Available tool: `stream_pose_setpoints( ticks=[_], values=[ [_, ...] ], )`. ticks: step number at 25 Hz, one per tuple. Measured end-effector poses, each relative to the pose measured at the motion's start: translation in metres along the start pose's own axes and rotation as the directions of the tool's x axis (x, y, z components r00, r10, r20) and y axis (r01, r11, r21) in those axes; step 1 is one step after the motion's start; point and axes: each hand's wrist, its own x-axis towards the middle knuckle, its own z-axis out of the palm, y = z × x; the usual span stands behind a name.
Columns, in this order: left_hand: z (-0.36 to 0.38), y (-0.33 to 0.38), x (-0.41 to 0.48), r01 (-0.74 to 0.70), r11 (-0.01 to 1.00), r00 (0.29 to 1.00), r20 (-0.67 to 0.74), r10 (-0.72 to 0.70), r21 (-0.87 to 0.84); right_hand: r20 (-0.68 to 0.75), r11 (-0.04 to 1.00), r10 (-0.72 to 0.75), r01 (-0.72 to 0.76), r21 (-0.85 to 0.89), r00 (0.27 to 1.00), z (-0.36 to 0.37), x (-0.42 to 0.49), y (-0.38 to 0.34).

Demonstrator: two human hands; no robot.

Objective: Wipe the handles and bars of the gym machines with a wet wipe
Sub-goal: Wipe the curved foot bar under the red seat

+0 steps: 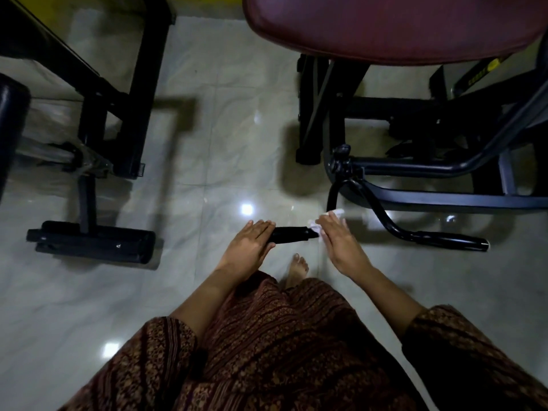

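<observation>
Left hand (250,243) holds the hard, stiff handle (292,235) steady. Right hand (336,237), fingers flat, presses the wipe (313,225), likely soft and light, on it.
</observation>
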Motion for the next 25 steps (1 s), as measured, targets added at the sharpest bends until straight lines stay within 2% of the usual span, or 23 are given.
stream_pose_setpoints(
  ticks=[2,6,9,12,16,19,21,25],
  values=[
    [0.005,0.006,0.007,-0.009,1.0,1.0,-0.024,0.009,0.002,0.002,0.997,0.038,-0.038,0.069,0.999,0.005,0.002,-0.019],
    [0.013,0.013,0.01,0.013,0.999,0.997,-0.072,-0.016,-0.053,0.014,0.985,-0.04,0.037,0.168,0.999,0.013,-0.011,-0.022],
    [0.013,0.015,0.01,0.05,0.994,0.993,-0.101,-0.059,-0.096,0.052,0.98,0.086,-0.094,0.177,0.995,0.001,0.01,0.006],
    [0.012,0.018,0.01,0.071,0.992,0.99,-0.112,-0.083,-0.105,0.008,0.952,0.18,-0.176,0.25,0.984,0.003,0.008,-0.021],
    [0.011,0.018,0.009,0.085,0.988,0.99,-0.104,-0.099,-0.13,-0.017,0.976,0.014,-0.01,0.22,1.0,0.008,-0.013,-0.024],
    [0.011,0.02,0.009,0.096,0.988,0.987,-0.113,-0.111,-0.124,0.004,0.975,0.098,-0.097,0.198,0.995,-0.003,0.007,-0.002],
    [0.01,0.02,0.007,0.092,0.989,0.988,-0.112,-0.105,-0.116,0.01,0.984,0.09,-0.091,0.155,0.996,-0.006,0.008,-0.008],
    [0.006,0.018,0.003,0.117,0.989,0.982,-0.138,-0.129,-0.087,-0.099,0.98,-0.156,0.166,0.109,0.983,-0.014,-0.003,-0.035]
  ],
)
